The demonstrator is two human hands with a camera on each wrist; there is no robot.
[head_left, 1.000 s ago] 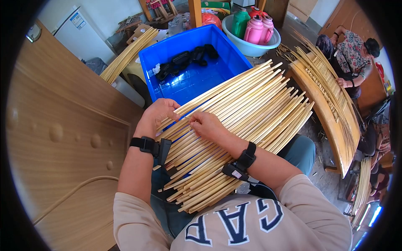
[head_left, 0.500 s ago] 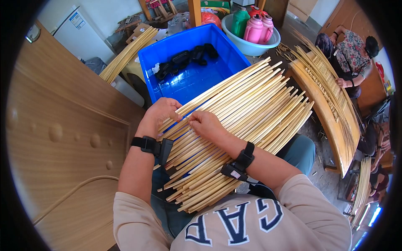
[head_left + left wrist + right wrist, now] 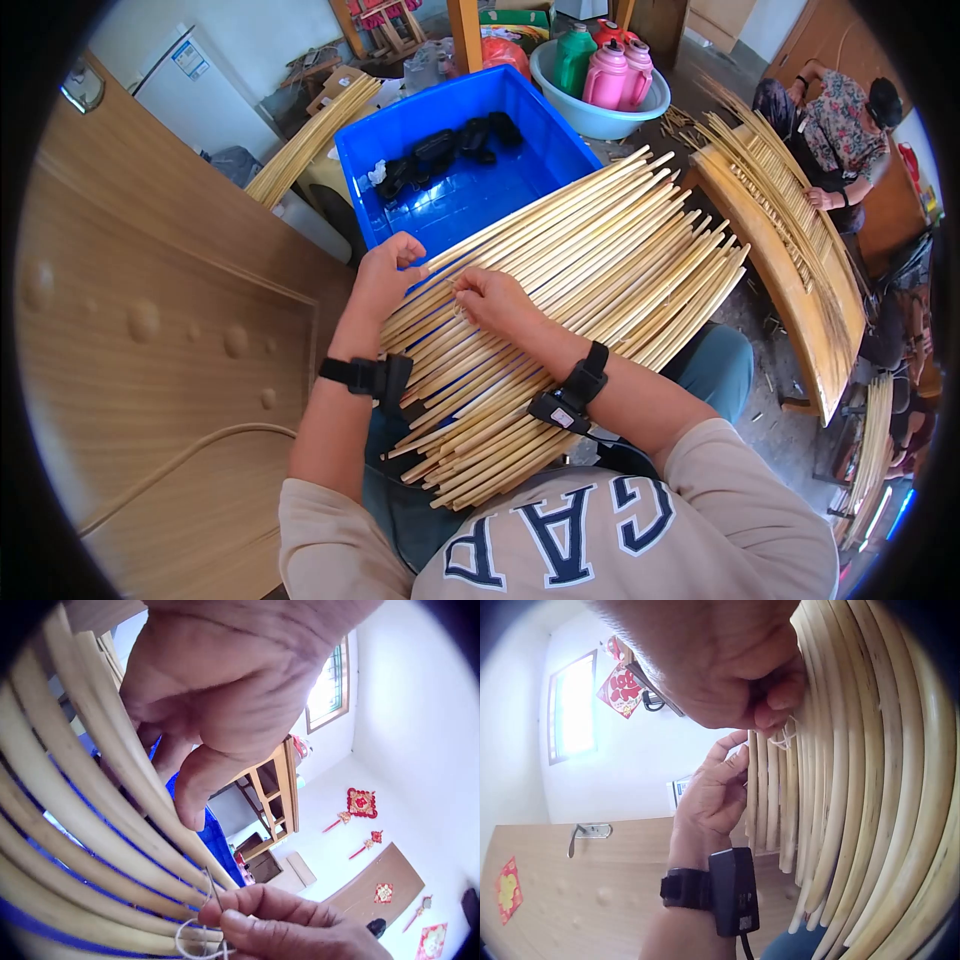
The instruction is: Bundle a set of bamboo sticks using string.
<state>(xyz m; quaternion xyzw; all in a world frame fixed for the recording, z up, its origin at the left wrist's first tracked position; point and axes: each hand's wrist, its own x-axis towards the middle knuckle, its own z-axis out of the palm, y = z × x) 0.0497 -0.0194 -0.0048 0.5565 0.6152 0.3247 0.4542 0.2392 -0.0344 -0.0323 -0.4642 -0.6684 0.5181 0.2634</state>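
Observation:
Pale, slender sticks [image 3: 590,270] lie side by side in a wide mat across the lap. My right hand [image 3: 497,302] pinches a thin needle [image 3: 214,889] between thumb and finger beside the outer sticks in the left wrist view; a white thread [image 3: 178,943] loops below it. Thread [image 3: 786,736] also shows at the right fingertips [image 3: 774,718]. At the mat's far-left edge, my left hand [image 3: 378,288] holds the outermost stick [image 3: 142,776], its thumb against the side and other fingers partly hidden behind the sticks.
Beyond the mat stands a blue bin [image 3: 470,205] with black devices inside. Behind it, a basin [image 3: 600,122] holds thermos flasks. A wooden door [image 3: 170,330] rises at left; a person [image 3: 845,130] sits at right beside a curved wooden bench [image 3: 745,215].
My left hand has shifted slightly right, its thumb and forefinger farther apart in the head view. The right hand stays nearly in place. The head view has tilted slightly.

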